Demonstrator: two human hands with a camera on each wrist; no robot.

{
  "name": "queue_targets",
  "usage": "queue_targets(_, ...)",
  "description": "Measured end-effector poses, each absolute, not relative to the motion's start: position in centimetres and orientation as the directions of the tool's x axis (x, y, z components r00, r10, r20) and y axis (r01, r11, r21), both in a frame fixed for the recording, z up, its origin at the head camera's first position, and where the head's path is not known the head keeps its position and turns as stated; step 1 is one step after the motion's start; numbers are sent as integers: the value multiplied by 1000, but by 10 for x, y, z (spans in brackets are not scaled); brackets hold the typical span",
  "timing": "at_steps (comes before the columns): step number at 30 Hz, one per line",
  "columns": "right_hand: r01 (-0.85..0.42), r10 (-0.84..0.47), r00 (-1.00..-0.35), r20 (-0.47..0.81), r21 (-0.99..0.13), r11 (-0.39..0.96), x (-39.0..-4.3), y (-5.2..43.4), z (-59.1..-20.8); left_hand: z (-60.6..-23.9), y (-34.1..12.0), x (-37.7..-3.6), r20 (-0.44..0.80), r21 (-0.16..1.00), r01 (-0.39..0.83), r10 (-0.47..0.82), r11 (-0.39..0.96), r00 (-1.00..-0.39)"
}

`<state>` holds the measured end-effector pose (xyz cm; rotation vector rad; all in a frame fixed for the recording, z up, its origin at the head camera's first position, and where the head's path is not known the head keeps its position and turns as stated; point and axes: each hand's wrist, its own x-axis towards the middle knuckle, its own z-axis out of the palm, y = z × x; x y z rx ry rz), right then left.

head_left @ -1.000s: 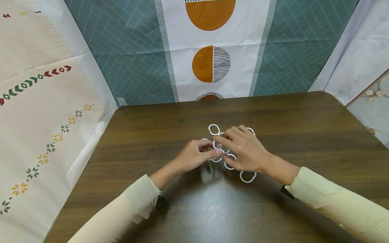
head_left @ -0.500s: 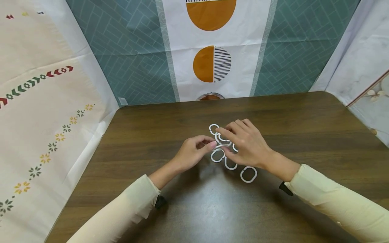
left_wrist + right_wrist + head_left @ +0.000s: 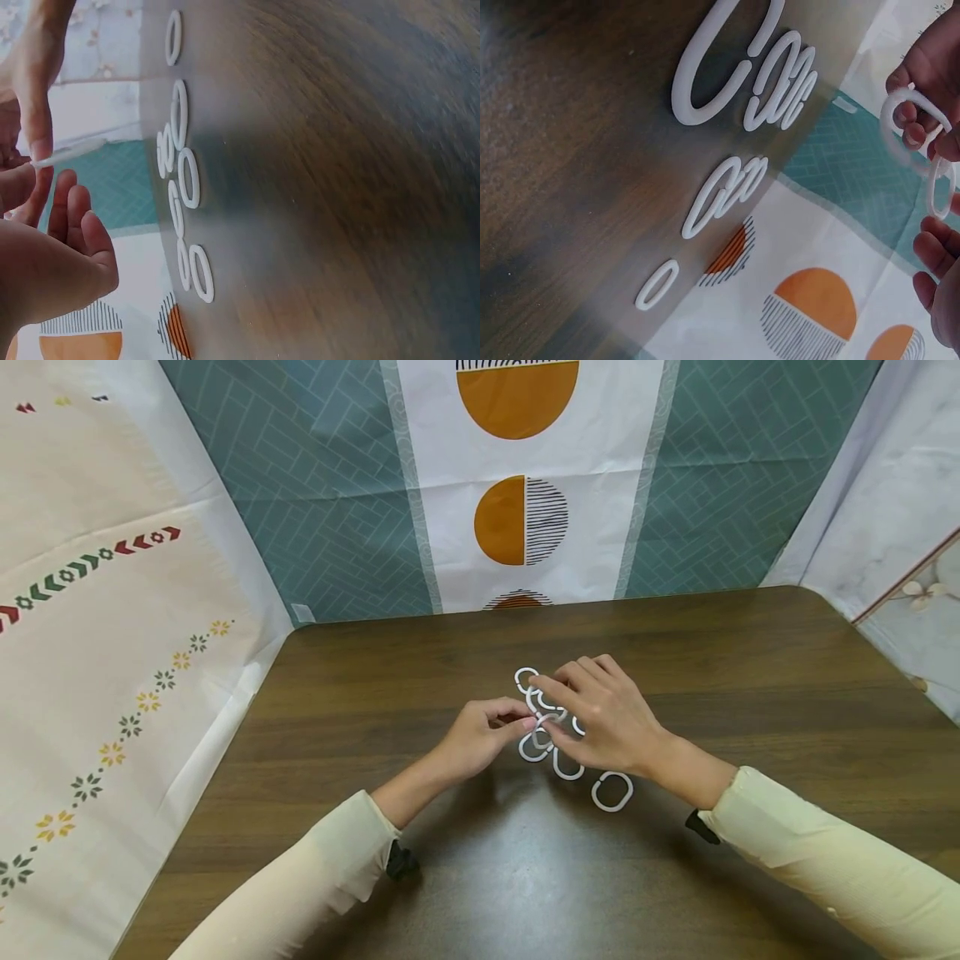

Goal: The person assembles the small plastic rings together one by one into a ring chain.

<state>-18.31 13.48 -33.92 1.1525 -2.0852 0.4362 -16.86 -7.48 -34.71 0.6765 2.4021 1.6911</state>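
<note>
Several white plastic rings [image 3: 612, 792] lie loose on the dark wooden table [image 3: 750, 693], also seen as rings [image 3: 187, 176] and rings [image 3: 705, 82] in the wrist views. My left hand [image 3: 525, 721] and right hand [image 3: 552, 717] meet just above the pile. The left hand [image 3: 930, 75] pinches one white ring [image 3: 906, 120]. A second ring [image 3: 939, 187] hangs against it, pinched by the right hand [image 3: 937, 255]. Whether the two rings are hooked together I cannot tell. In the left wrist view a ring [image 3: 71, 152] shows edge-on between the fingers [image 3: 34, 105].
Patterned cloth panels stand around the table: teal and white with orange half circles [image 3: 521, 518] at the back, cream [image 3: 97, 652] on the left, pale marble [image 3: 892, 510] on the right. The table's front half [image 3: 525, 877] holds only my sleeved forearms.
Both hands rose a little off the pile, each with a ring. The right hand shifted toward the back, uncovering rings near the front, and the held rings came together.
</note>
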Motion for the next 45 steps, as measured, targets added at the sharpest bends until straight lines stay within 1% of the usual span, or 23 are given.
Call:
queue_targets(3,-839,-579,-373,725,3,545,-182,133,-338,-347,-75,-169,122,951,221,397,215,-910)
queue_targets(8,-841,-536,-454,712,-145,521,-180,129,-335,-347,-76,-169,83,984,130,336,120,-938)
queue_targets(14,-813,-497,-572,653,-370,450,-180,129,-333,-344,-75,-169,107,983,138,238,117,-965)
queue_targets(18,-766,-470,-640,608,-458,452,-182,139,-330,-342,-76,-171,127,984,145,156,107,-979)
queue_targets(21,-744,-452,-664,595,-468,477,-187,151,-330,-341,-78,-173,135,987,144,112,76,-985)
queue_targets(24,-729,-439,-676,592,-454,512,-193,164,-333,-339,-81,-173,125,990,130,91,50,-988)
queue_targets(29,-709,-429,-691,582,-430,558,-202,185,-341,-339,-83,-172,95,994,100,91,48,-991)
queue_targets(33,-674,-422,-727,542,-442,592,-205,197,-347,-339,-84,-172,87,994,93,93,57,-992)
queue_targets(39,-604,-427,-792,436,-462,649,-214,211,-353,-339,-84,-172,81,995,85,92,45,-992)
queue_targets(45,-526,-466,-850,246,-442,726,-228,225,-359,-339,-85,-171,63,996,68,92,53,-994)
